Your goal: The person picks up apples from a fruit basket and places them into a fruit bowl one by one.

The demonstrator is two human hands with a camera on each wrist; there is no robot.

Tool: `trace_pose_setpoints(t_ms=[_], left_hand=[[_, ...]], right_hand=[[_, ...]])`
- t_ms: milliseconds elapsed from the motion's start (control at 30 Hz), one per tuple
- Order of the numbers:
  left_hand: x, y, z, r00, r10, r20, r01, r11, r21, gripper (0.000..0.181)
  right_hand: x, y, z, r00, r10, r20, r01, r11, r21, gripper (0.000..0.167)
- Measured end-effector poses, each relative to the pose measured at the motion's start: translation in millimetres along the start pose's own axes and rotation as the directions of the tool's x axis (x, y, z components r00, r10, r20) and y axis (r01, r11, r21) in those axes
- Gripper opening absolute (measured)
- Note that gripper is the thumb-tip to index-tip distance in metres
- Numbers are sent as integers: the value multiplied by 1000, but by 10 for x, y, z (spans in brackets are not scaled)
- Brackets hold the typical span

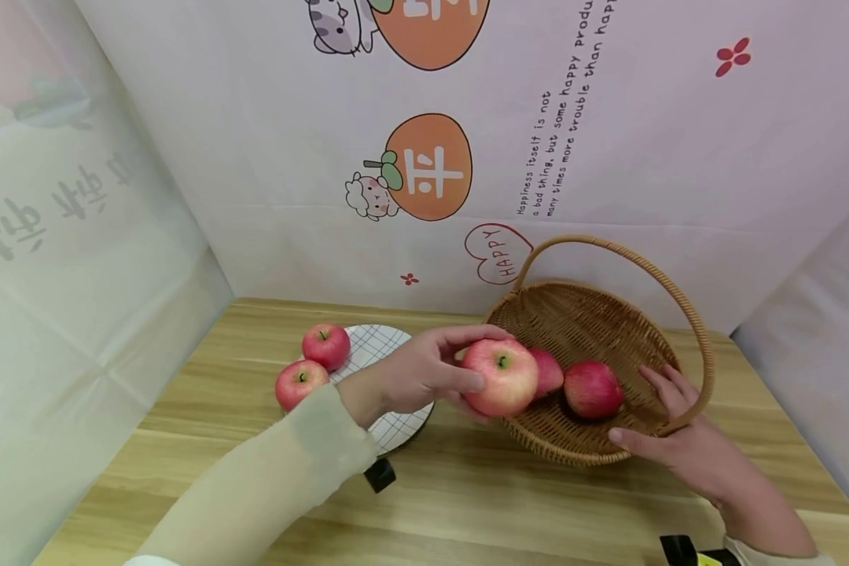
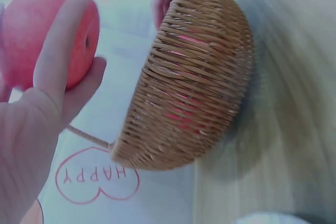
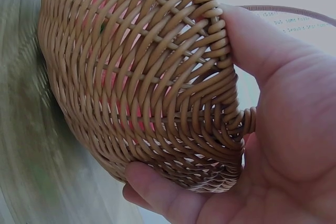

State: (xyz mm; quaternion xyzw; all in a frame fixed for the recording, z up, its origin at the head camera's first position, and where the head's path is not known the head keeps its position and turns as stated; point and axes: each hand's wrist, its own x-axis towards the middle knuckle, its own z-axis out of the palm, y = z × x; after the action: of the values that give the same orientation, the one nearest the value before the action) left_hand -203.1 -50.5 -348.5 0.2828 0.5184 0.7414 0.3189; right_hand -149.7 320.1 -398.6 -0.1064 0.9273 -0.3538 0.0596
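My left hand (image 1: 424, 369) holds a red-and-yellow apple (image 1: 502, 377), fingers and thumb around its sides. In the left wrist view this apple (image 2: 47, 35) is held up beside the basket's rim, apart from the weave. The brown wicker basket (image 1: 559, 306) tilts with its opening towards me. Inside it lie a red apple (image 1: 593, 391) and another apple (image 1: 548, 372), partly hidden behind the held one. At the basket's right side my right hand (image 1: 686, 440) grips the rim near the handle's foot. Its thumb lies over the rim in the right wrist view, with the fingers against the outer weave (image 3: 131, 103).
Left on the wooden table (image 1: 205, 424) is a round white plate (image 1: 378, 346) with a grid pattern, partly under my left forearm. Two apples sit at its left edge, the rear apple (image 1: 325, 346) and the front apple (image 1: 301, 383). A printed white backdrop (image 1: 290, 157) stands behind.
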Motion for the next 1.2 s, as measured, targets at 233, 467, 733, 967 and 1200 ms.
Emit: trace_pose_setpoints(t_ms=[233, 467, 733, 967, 1200], left_hand=[[-476, -84, -277, 981, 8, -192, -9, 1000, -5, 63], [-803, -241, -529, 850, -46, -525, 66, 998, 19, 65], [-844, -422, -598, 716, -89, -693, 118, 993, -5, 66], [-695, -563, -691, 626, -74, -777, 145, 989, 22, 67], [-530, -633, -806, 565, -72, -822, 156, 988, 20, 67]], right_hand=[[-8, 1, -3, 1000, 9, 6, -9, 1000, 5, 105], [-10, -6, -11, 1000, 1, 2, -1, 1000, 8, 105], [-13, -15, 3, 1000, 3, 3, -3, 1000, -12, 105], [-14, -6, 2, 1000, 3, -1, -3, 1000, -7, 105], [-18, -13, 4, 1000, 16, 8, -16, 1000, 11, 105]])
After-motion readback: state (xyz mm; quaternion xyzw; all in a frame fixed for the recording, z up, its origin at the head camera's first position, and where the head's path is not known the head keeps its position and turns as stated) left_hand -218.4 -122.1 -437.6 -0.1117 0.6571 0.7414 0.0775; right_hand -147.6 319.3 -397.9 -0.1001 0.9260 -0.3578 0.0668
